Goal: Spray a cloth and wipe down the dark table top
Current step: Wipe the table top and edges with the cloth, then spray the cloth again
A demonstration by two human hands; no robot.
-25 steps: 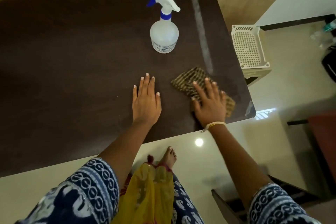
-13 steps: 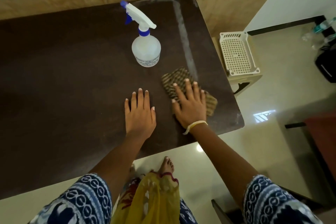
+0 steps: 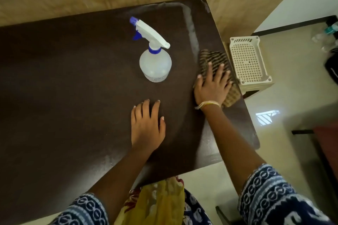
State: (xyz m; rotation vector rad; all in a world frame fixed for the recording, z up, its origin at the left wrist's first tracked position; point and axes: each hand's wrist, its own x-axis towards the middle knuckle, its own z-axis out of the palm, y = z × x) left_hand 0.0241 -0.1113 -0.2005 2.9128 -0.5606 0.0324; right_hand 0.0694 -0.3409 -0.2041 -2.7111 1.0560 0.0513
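Person standing at the near edge of a dark worktop (image 3: 73,87), both arms out over it. Right hand (image 3: 212,86) is pressed flat on a striped brown cloth (image 3: 213,56), fingers (image 3: 220,70) spread and open, palm down, not pinching the fabric. The cloth lies at the right edge of the worktop, part of it showing beyond the fingertips and part poking out on the right of the wrist. A thin yellow bangle (image 3: 208,105) sits on that wrist. Left hand (image 3: 148,124) rests flat on the bare worktop near the middle, fingers open and loosely together, holding nothing, well apart from the cloth.

Spray bottle (image 3: 155,64) stands upright on the worktop beyond the left hand and just left of the cloth, clear body, white trigger head with blue nozzle pointing away to the left. Neither hand touches it. A pale streak (image 3: 192,29) runs along the worktop's right side beyond the cloth. Cream plastic stool (image 3: 247,60) with a perforated top stands on the floor just beside the worktop's right edge. Blue-and-white patterned sleeves (image 3: 270,193) on both arms.
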